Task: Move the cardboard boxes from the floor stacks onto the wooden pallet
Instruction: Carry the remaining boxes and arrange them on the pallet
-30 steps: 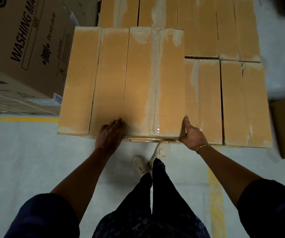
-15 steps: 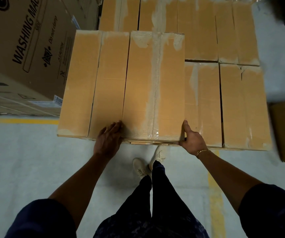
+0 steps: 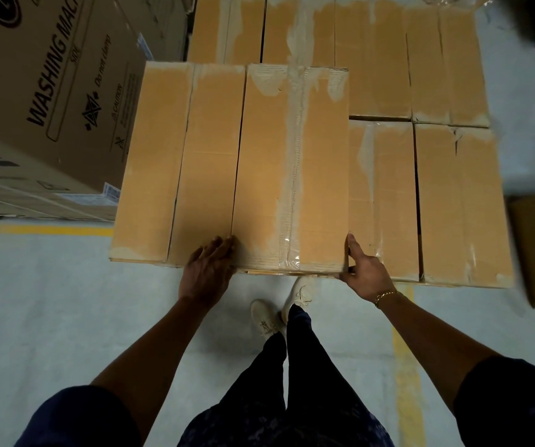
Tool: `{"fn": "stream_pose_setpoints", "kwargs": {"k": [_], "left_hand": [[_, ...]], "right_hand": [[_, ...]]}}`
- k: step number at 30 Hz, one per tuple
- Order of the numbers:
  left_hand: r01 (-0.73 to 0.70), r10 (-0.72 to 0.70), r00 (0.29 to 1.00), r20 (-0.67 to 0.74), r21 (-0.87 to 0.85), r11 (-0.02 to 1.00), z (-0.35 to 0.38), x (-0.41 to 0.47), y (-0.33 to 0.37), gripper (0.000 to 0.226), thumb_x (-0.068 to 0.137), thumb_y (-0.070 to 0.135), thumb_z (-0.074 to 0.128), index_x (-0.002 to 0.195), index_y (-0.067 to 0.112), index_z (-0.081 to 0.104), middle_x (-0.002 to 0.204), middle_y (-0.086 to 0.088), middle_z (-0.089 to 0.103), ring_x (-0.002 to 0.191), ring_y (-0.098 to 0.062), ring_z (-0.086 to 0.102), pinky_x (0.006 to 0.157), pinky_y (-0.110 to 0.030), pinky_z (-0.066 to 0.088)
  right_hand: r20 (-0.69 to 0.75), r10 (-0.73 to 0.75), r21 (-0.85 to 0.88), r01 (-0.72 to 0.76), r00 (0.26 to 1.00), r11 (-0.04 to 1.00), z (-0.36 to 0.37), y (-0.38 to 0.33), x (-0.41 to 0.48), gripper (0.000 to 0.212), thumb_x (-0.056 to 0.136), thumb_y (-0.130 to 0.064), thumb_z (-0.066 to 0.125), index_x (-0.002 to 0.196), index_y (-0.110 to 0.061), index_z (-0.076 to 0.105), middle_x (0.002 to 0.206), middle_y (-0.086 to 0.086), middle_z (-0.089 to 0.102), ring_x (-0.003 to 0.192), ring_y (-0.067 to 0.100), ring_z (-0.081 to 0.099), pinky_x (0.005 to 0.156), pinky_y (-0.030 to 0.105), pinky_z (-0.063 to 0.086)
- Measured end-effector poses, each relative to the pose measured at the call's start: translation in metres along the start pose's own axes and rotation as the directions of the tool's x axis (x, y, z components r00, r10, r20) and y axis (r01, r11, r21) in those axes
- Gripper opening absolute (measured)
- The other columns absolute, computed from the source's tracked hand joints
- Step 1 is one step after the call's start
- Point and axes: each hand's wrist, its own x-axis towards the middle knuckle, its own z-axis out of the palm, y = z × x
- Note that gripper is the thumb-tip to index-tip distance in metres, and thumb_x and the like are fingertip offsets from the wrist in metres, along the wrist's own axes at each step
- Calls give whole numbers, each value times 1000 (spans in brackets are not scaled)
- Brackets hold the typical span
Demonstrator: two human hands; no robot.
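Tan and taped, the cardboard box (image 3: 291, 169) lies atop the lower boxes (image 3: 453, 201), right of the washing-machine carton (image 3: 50, 91). The left hand (image 3: 206, 272) rests flat-fingered on its corner nearer the carton. The right hand (image 3: 364, 275) grasps the corner farther from the carton, thumb up its side.

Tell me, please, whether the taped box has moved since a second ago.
No: the taped box still lines up with the neighbouring box on its left.
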Motion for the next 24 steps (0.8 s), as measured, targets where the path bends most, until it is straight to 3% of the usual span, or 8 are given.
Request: {"fn": "stream_pose_setpoints", "kwargs": {"k": [7, 12, 18, 24], "left_hand": [[-17, 17, 1000, -5, 0, 1000, 1, -3, -1, 47, 83, 18, 82, 128, 11, 69, 151, -3, 53, 139, -31, 49, 103, -49, 49], [-20, 20, 1000, -14, -2, 1000, 4, -2, -2, 56, 84, 16, 81, 137, 10, 63, 151, -5, 53, 139, -31, 50, 105, -48, 47], [-65, 65, 997, -45, -19, 998, 0, 2, -4, 56, 80, 13, 83, 131, 2, 64, 139, -12, 62, 127, -33, 60, 92, -46, 56], [-165, 162, 979, -122, -10, 986, -1, 6, -3, 14, 95, 10, 64, 109, 8, 67, 125, -10, 62, 103, -27, 63, 68, -39, 57]], "right_hand": [[4, -1, 17, 0, 1000, 1000, 1, 1, -3, 104, 88, -28, 79, 163, -30, 8, 124, 8, 73, 102, 29, 73, 89, 37, 54], [14, 1, 72, -2, 1000, 997, -4, 0, -1, 107, 86, -26, 81, 163, -30, 8, 144, 3, 59, 104, 26, 73, 95, 36, 52], [42, 29, 128, -34, 999, 991, -5, -2, 2, 112, 83, -26, 83, 163, -32, 5, 151, 1, 54, 101, 24, 73, 96, 41, 53], [36, 57, 93, -60, 998, 994, -2, -5, 6, 114, 81, -26, 84, 162, -33, 4, 147, 2, 58, 97, 27, 73, 96, 45, 54]]}}
